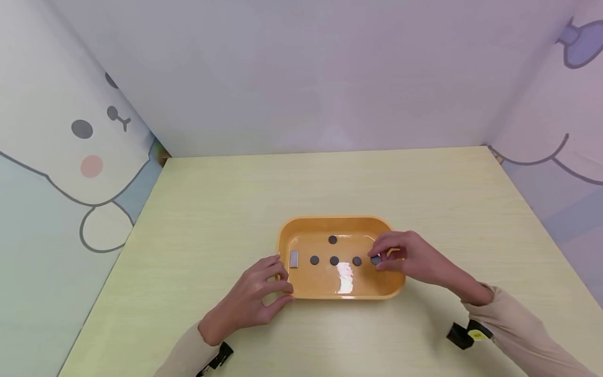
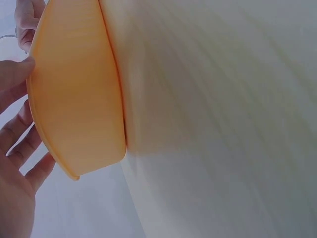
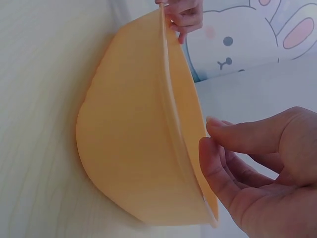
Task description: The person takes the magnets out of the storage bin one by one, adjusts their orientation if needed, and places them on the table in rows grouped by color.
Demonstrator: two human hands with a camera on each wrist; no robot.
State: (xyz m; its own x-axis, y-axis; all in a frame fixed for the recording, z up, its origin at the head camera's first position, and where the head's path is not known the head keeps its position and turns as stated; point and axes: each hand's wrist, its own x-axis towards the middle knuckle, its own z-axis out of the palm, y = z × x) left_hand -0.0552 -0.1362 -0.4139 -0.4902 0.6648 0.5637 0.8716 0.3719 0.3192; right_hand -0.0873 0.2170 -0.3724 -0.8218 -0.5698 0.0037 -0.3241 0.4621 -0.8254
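An orange plastic tub (image 1: pixel 306 287) stands on the table, with several dark grey round discs (image 1: pixel 334 261) and a light grey rectangular block (image 1: pixel 294 259) on its floor. My left hand (image 1: pixel 258 293) holds the tub's left rim at the near corner, fingers bent over the edge and thumb (image 2: pixel 17 72) at the rim. Over the tub's right end, the thumb and index finger of my right hand (image 1: pixel 400 254) pinch another dark disc (image 1: pixel 375 259). In the right wrist view those fingertips (image 3: pixel 210 148) nearly meet above the rim, and the disc is hidden.
The pale wooden table (image 1: pixel 212 209) runs to a plain back panel (image 1: pixel 320 78). Side panels with cartoon animals, such as the left one (image 1: pixel 52 209), flank it. A black wrist camera (image 1: pixel 460 336) hangs below the right sleeve.
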